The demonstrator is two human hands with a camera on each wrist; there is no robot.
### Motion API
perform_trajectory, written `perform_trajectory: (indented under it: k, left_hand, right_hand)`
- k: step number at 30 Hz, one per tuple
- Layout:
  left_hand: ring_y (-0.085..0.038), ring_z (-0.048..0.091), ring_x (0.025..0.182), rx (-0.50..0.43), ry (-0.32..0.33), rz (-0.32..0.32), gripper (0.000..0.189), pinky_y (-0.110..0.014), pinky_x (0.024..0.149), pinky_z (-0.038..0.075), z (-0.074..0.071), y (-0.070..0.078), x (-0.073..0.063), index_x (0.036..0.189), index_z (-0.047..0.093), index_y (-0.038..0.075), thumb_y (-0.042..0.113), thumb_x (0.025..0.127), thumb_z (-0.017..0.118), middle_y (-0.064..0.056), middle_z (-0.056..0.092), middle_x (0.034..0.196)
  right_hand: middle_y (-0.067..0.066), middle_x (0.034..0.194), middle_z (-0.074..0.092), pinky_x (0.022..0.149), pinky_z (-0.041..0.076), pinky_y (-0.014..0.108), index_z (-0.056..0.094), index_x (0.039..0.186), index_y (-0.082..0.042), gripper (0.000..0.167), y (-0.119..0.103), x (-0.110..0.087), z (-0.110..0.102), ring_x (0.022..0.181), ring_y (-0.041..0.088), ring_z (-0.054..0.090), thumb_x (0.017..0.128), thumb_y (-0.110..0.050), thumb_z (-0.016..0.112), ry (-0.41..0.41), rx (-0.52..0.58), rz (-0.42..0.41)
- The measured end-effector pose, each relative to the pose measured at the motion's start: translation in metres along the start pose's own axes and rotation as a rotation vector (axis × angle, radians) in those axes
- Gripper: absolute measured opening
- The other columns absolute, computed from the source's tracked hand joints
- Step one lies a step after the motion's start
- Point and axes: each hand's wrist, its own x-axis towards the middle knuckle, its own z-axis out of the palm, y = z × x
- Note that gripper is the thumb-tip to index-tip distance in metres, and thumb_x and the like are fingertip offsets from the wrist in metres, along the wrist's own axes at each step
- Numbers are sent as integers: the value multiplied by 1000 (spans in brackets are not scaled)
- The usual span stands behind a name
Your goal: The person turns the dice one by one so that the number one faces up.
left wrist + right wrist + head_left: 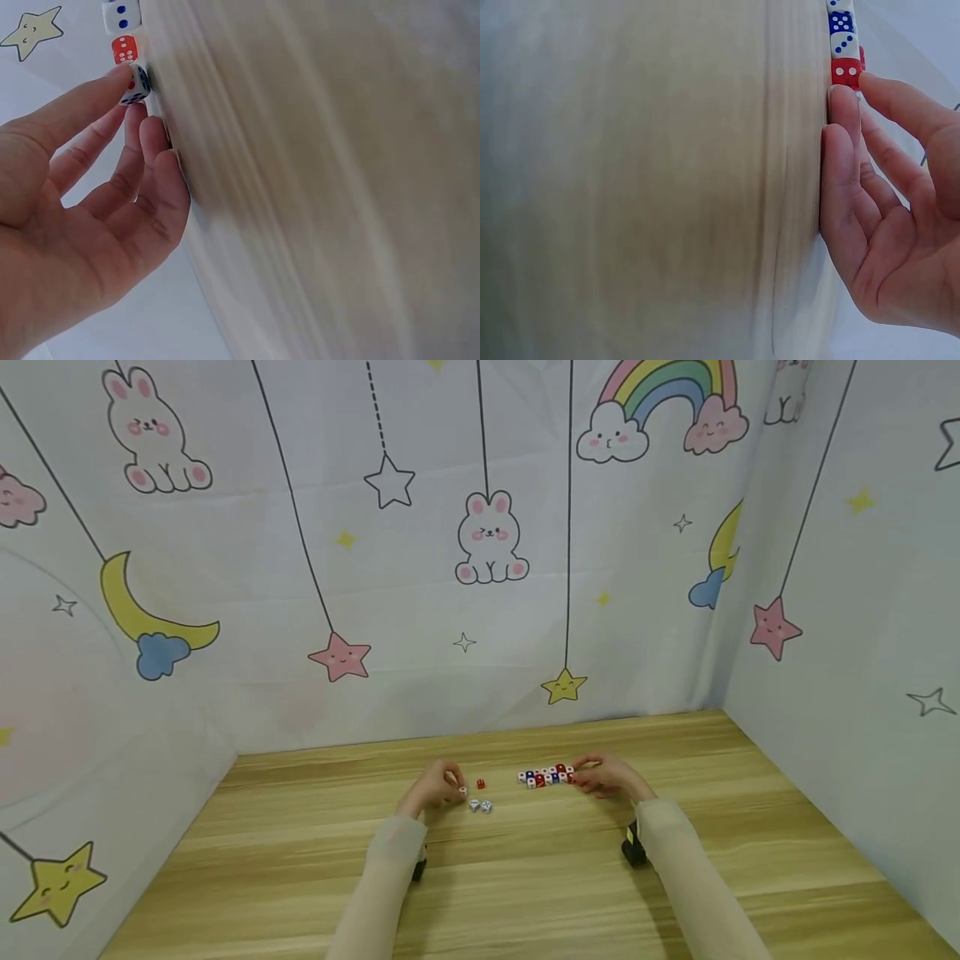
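My left hand (435,785) pinches a white die (136,85) between thumb and fingers, low over the table. A red die (481,783) lies just right of it, and two white dice (480,806) sit in front. Farther right, a block of red, white and blue dice (545,777) stands packed together in two rows. At that block's right end is my right hand (606,775), its thumb and a fingertip pinching the end red die (846,73). Its other fingers curl loosely by the tabletop.
The wood-grain table (525,893) reaches back to a printed white cloth wall (420,710). Another cloth wall (847,760) borders the right side. A small black device (633,845) is strapped at the right wrist.
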Motion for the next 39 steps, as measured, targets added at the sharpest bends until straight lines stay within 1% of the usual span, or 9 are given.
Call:
perform_trajectory:
  k: [6,7,10,13,14,18,30,36,39]
  left_hand:
    - [-19,54,59,-4,-6,-14,19,-32,48,45,-1,-7,6,86,60,-4,5,72,71,-16,62,79]
    - [-17,55,58,-24,-15,35,18,-31,47,45,1,-23,16,84,61,1,12,74,72,-13,63,77]
    - [-17,57,58,-23,-14,22,16,-32,48,48,1,-31,20,84,64,5,19,78,69,-9,65,73]
    - [-15,55,55,-14,13,-1,15,-29,45,46,2,-25,16,85,66,3,18,82,63,-8,64,69]
    - [-17,55,56,6,32,-63,14,-30,47,48,1,-9,6,87,66,-1,11,82,62,-12,64,70]
    - [-13,52,55,12,67,-101,11,-26,45,46,3,-1,-2,85,67,-2,6,82,61,-12,64,70]
    - [-15,53,60,-19,4,-83,16,-27,48,42,2,2,-7,92,65,-1,9,79,66,-12,66,78]
    - [-12,43,51,-12,-1,-76,15,-24,44,35,2,2,-7,86,63,-2,3,74,69,-12,66,77]
    - [-12,44,52,18,9,-72,14,-23,44,35,2,2,-7,83,63,-2,0,71,70,-12,65,75]
  right_hand:
    - [-3,73,63,50,45,20,52,118,0,37,0,1,-1,61,6,57,86,-16,58,0,14,2]
    - [-3,73,63,50,46,20,52,118,0,37,-1,1,-1,61,6,57,86,-16,58,1,13,2]
    - [-3,74,64,50,46,21,52,119,0,37,-1,1,-1,61,5,57,86,-15,58,6,1,-2]
    - [-3,73,65,50,47,21,52,118,0,37,-1,0,-1,61,5,57,86,-15,58,14,-6,0]
    - [-3,73,65,50,47,21,52,118,0,36,-1,1,0,61,5,58,86,-14,58,17,-6,1]
    - [-4,73,64,50,47,21,52,119,-1,36,0,0,1,61,5,57,86,-14,58,23,4,10]
    - [-2,73,64,51,46,21,52,119,0,36,-1,-1,1,62,6,57,86,-14,57,15,-3,-2]
    - [-3,72,63,50,47,20,52,119,-1,35,-1,-1,1,61,6,57,86,-14,57,18,-6,-1]
    - [-3,72,63,50,46,20,52,119,0,36,-1,-1,1,61,6,57,86,-14,57,12,-1,-3]
